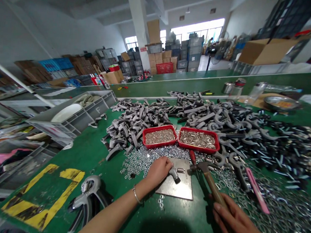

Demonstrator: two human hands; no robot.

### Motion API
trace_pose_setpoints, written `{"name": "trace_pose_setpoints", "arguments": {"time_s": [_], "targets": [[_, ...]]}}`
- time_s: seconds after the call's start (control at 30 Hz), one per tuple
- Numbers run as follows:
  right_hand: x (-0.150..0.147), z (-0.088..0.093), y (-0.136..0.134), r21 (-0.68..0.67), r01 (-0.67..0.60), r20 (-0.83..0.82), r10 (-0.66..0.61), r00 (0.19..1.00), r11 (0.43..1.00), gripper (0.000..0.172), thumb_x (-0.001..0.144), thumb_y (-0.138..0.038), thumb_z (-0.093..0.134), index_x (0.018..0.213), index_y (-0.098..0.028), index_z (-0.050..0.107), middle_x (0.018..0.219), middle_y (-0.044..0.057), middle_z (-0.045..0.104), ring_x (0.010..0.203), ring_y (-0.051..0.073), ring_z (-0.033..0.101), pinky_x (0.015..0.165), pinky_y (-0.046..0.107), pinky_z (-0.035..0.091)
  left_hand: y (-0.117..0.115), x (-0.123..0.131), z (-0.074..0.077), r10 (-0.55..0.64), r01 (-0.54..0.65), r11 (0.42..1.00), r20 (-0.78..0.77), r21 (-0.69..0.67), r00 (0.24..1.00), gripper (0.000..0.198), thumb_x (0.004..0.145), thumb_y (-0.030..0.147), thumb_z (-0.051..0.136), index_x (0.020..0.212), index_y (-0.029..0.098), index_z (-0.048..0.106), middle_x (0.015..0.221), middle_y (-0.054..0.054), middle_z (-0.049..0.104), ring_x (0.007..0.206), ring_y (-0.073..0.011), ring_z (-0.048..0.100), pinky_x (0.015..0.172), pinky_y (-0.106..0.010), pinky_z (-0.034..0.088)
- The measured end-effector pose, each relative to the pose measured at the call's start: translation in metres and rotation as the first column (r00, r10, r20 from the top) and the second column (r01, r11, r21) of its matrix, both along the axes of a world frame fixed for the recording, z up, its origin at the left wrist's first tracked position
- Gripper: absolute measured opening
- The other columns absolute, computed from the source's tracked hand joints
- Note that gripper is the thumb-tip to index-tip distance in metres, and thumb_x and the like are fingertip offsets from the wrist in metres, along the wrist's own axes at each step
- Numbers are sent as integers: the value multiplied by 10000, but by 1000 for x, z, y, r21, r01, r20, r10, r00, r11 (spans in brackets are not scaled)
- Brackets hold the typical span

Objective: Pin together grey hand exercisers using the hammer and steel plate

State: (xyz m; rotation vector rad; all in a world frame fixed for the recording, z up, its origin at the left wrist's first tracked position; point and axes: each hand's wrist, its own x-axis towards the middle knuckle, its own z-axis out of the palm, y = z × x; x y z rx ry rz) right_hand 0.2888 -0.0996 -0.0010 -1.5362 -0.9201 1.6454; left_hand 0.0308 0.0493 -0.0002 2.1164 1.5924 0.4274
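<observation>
Right hand (232,216), lower right, wraps a wooden-handled steel hammer (211,182), likely head-heavy, best held low; my left hand (157,171), curled, pinches a small black-tipped grey part (174,175) by its upper end, probably stiff, slick, over a flat silver plate (183,190) mid-frame.

Around your left wrist (140,190) you are wearing one thin, silvery bracelet (135,194), its slim, rounded band gleaming pale; any finer detail is blurring out. Your left forearm (113,212) is showing bare below it, and your left hand (158,170) is showing bare too. Your right hand (235,214) is likewise showing bare.
</observation>
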Motion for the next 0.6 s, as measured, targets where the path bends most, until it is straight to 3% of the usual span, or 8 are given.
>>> {"name": "trace_pose_setpoints", "arguments": {"time_s": [0.1,0.17,0.2,0.27,0.33,0.37,0.47,0.6], "targets": [[13,8,9,28,-100,218,91,972,995,654,781,-657,647,1288,-259,543,832,55,736,479,184,608,405,288,478,3,1,8,-204,217,968,-105,125,973,192,959,270,510,856,164,632,915,-89,665,909,-242,610,853,-367,427],[22,11,17,112,-155,379,102,920,982,596,765,-619,670,1228,-246,631,1033,112,755,744,287,711,610,369,584,3,0,14,-357,398,898,-215,189,909,206,968,274,495,898,151,645,944,-110,659,971,-266,597,936,-426,405],[25,13,20,160,-179,451,89,888,971,553,777,-594,664,1201,-239,662,1109,122,746,896,327,711,762,410,588,0,0,16,-377,426,881,-240,206,895,221,955,326,530,956,139,648,986,-127,656,1003,-287,589,956,-457,398],[25,24,26,224,-247,552,86,830,943,483,830,-551,622,1194,-240,683,1207,117,719,1088,357,662,961,460,520,-10,-2,15,-290,328,918,-186,223,939,526,843,508,665,1182,112,592,1148,-174,619,1096,-344,552,985,-519,385],[18,43,29,241,-355,603,147,784,903,442,899,-519,554,1245,-262,654,1267,99,694,1142,338,643,990,447,506,-27,-1,8,-139,152,966,-74,209,987,973,690,619,762,1421,95,389,1302,-218,534,1178,-390,499,1014,-568,362],[12,53,30,257,-407,619,174,766,877,432,933,-505,513,1283,-277,623,1299,87,676,1156,319,638,983,423,513,-35,0,4,-76,80,979,-25,188,997,1082,676,607,778,1486,94,276,1337,-227,508,1197,-393,486,1029,-578,350],[-8,72,36,314,-508,686,179,706,802,450,992,-481,403,1386,-289,506,1354,78,637,1176,281,630,969,385,518,-56,6,-11,25,-32,990,53,135,998,1087,754,443,760,1539,97,92,1322,-215,523,1189,-363,496,1055,-566,336],[-19,53,53,176,-602,795,248,553,779,435,998,-497,330,1191,-229,612,1022,109,753,844,288,726,784,399,564,-57,8,-16,27,-37,993,85,110,996,1075,754,360,750,1543,96,69,1296,-205,537,1167,-353,506,1066,-570,327]]}}
